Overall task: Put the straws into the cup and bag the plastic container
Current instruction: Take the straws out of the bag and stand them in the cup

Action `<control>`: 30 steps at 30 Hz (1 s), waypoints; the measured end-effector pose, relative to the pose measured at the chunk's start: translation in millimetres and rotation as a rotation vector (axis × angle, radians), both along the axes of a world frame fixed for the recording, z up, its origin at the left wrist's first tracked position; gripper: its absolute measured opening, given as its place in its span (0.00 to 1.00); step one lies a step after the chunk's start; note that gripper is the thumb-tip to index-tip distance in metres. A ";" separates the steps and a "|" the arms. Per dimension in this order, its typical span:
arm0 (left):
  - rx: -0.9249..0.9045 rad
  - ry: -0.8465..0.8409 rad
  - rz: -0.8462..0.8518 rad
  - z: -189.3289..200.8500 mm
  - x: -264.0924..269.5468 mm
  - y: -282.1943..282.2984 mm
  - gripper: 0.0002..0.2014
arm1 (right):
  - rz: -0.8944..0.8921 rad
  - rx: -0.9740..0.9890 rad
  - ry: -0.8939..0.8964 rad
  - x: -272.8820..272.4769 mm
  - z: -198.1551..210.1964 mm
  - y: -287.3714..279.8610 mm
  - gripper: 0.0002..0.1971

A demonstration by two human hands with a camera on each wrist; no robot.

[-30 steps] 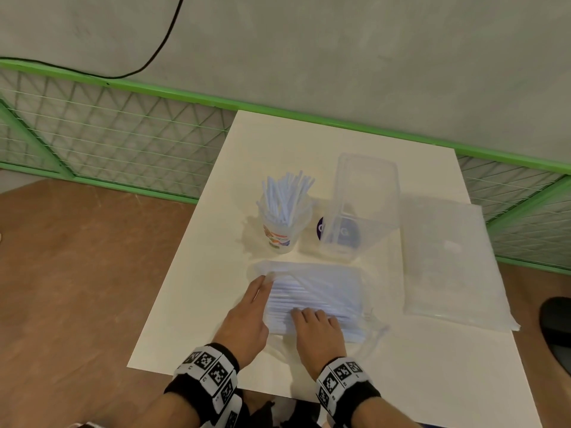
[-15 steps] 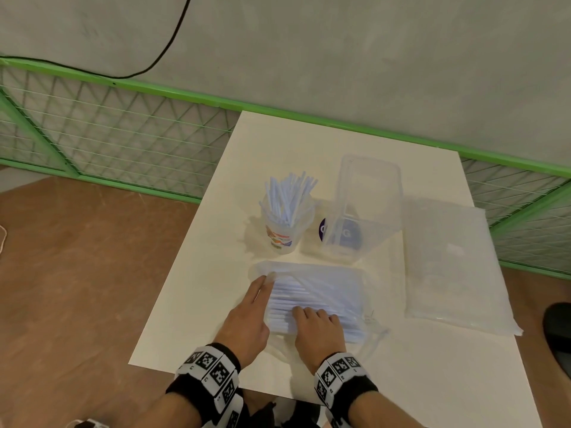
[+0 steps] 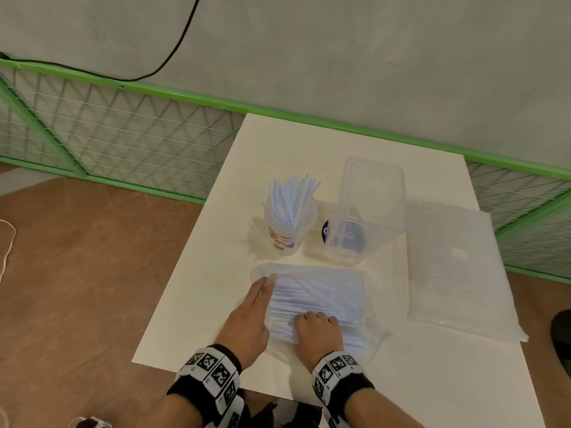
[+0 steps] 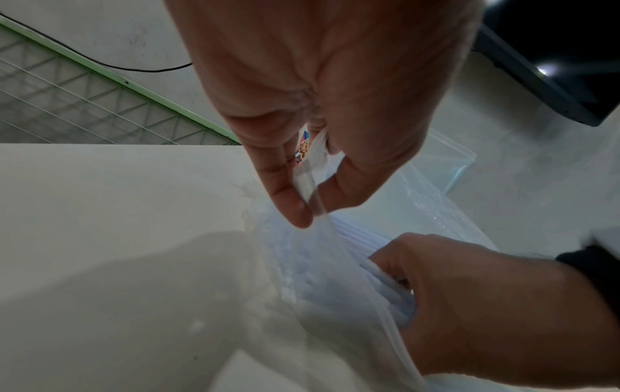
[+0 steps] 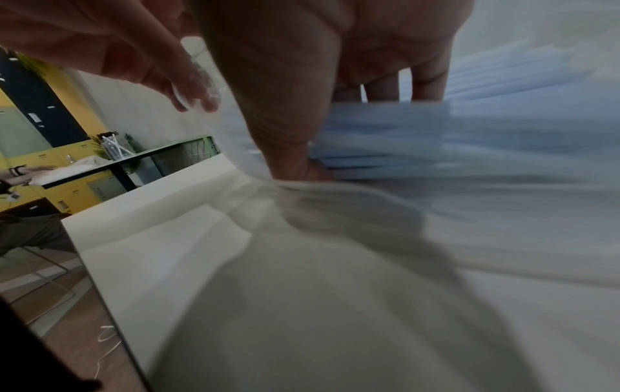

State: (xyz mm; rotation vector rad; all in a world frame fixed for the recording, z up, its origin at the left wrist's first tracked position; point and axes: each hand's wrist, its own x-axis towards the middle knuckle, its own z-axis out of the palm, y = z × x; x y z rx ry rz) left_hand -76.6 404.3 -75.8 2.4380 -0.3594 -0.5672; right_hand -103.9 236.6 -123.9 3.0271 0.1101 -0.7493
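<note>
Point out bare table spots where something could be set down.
Bare: the far strip of the table behind the cup and plastic container, and the near right corner below the flat bags. Crowded: the middle, around the straw bag.

Straws (image 3: 312, 299) pale blue — cup (image 3: 285, 237) clear, orange-blue print; table (image 3: 370, 143) cream; fence (image 3: 123, 143) green; wristbands (image 3: 213, 370) black-white checkered.

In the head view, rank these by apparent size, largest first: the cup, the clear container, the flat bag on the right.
1. flat bag, covers most.
2. clear container.
3. cup, smallest.
All sit at similar depth, so ranking seems fair.
</note>
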 end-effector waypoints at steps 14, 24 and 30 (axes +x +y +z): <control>0.043 0.012 0.006 5.0 1.0 -1.6 0.43 | -0.002 0.213 -0.060 -13.5 5.8 -4.0 0.22; 0.035 0.017 0.017 2.4 3.3 -1.9 0.43 | 0.057 0.133 -0.031 -6.2 7.6 -7.7 0.20; 0.018 0.022 0.016 1.3 5.5 -2.2 0.44 | -0.068 0.485 -0.094 -5.6 32.1 -19.4 0.16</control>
